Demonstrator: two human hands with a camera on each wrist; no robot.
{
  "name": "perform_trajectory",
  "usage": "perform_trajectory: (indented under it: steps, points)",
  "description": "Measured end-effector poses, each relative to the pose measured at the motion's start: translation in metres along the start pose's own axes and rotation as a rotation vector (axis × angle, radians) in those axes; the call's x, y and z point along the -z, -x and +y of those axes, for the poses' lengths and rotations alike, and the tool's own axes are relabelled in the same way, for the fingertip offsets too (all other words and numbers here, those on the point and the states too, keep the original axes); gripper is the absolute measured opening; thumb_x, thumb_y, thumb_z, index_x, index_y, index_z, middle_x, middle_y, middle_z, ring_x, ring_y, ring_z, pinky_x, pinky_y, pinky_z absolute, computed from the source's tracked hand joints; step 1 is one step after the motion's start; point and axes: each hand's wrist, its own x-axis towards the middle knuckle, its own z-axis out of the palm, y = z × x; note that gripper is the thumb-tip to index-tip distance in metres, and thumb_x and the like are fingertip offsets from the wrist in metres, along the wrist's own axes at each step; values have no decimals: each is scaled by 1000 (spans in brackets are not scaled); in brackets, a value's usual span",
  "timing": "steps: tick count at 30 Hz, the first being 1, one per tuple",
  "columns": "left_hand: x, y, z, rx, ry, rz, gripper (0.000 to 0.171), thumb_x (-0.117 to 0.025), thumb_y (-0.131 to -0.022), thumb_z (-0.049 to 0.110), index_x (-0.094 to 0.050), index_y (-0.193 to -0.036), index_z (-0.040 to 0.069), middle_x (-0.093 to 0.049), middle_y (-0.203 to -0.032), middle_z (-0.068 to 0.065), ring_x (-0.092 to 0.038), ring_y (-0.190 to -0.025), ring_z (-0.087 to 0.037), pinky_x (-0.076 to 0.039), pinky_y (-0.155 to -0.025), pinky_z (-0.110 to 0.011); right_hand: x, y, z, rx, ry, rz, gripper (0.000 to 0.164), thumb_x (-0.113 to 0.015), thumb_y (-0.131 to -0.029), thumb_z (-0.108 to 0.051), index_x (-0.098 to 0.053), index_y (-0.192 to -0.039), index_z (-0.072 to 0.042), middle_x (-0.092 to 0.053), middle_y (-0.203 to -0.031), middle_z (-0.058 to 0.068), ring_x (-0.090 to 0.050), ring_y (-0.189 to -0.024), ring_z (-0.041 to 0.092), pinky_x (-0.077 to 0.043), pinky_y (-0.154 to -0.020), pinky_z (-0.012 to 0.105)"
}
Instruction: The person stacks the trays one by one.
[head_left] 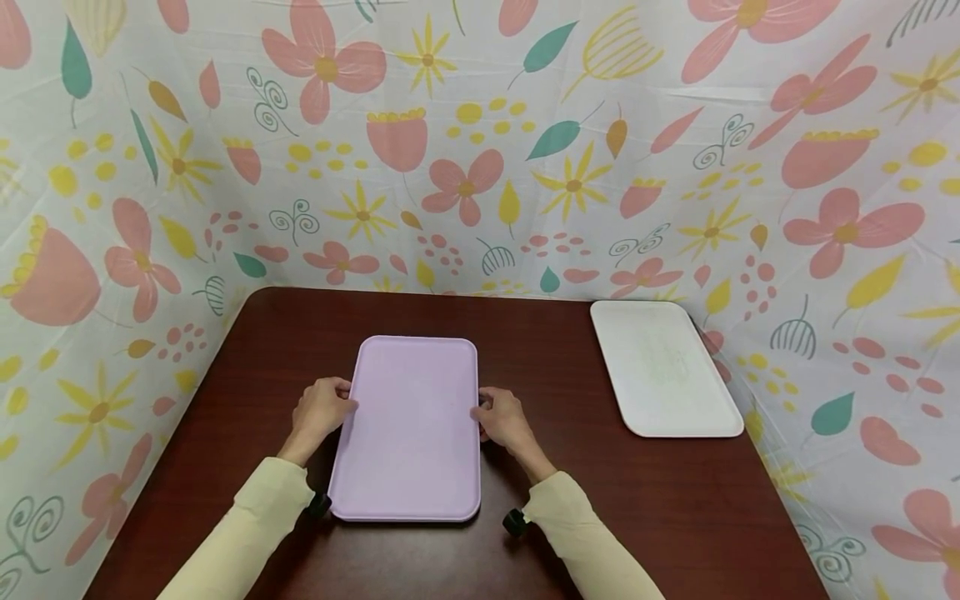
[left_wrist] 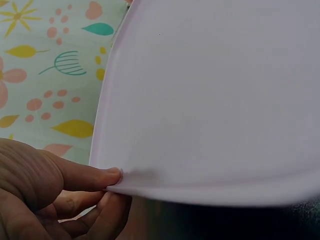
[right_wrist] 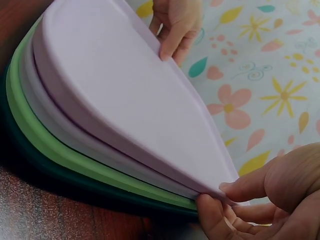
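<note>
A lilac tray (head_left: 408, 433) lies flat at the middle of the table, long side pointing away from me. In the right wrist view it tops a stack, above a pale greyish-lilac tray (right_wrist: 105, 154), a light green tray (right_wrist: 85, 167) and a dark green tray (right_wrist: 55, 175). My left hand (head_left: 321, 410) pinches the lilac tray's left rim, thumb (left_wrist: 100, 177) above and fingers beneath. On the opposite rim, my right hand (head_left: 507, 419) pinches with its thumb on top and fingers curled under. Whether the lilac tray is lifted slightly I cannot tell.
A white tray (head_left: 663, 367) with faint greenish marks lies at the table's far right. The dark reddish-brown table (head_left: 540, 342) is bordered at the back and sides by a flower-patterned cloth (head_left: 480, 167). A small black device (head_left: 514, 522) sits at my right wrist.
</note>
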Motion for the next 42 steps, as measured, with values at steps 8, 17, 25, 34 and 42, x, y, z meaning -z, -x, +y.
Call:
perform_trajectory:
  steps: [8,17,25,34,42]
  points:
    - [0,-1,-1,3,15,-12,36,-74,-88,13,-73,-120,-3,-72,-106,-17,-68,-91,-34,-51,-76,-54,0,-1,2,19,20,14,47,-65,-92,3,-56,-137,14,-66,-68,8,-69,-55,40,-60,-54,46]
    - [1,1,-5,5,33,-38,38,-73,-91,17,-72,-123,-4,-68,-123,-28,-69,-100,-39,-54,-81,-54,-2,-3,6,21,7,21,45,-65,-92,4,-59,-136,12,-64,-67,8,-69,-58,40,-60,-54,48]
    - [1,1,-10,19,142,-78,39,-75,-92,14,-70,-122,-9,-73,-104,-28,-73,-69,-24,-59,-62,-37,-2,-2,7,23,-7,9,44,-64,-94,4,-58,-137,11,-65,-71,9,-69,-60,35,-60,-54,44]
    - [1,1,-10,29,220,-90,39,-78,-90,11,-69,-119,-12,-70,-105,-30,-75,-69,-29,-62,-65,-40,2,0,9,13,-62,-7,46,-64,-95,1,-57,-139,11,-66,-75,10,-68,-63,32,-60,-54,41]
    - [0,2,-11,38,219,-84,39,-77,-91,13,-69,-120,-12,-71,-106,-31,-74,-67,-27,-61,-65,-40,5,1,11,2,-78,-21,46,-66,-95,-2,-58,-139,9,-67,-78,9,-66,-61,24,-59,-53,38]
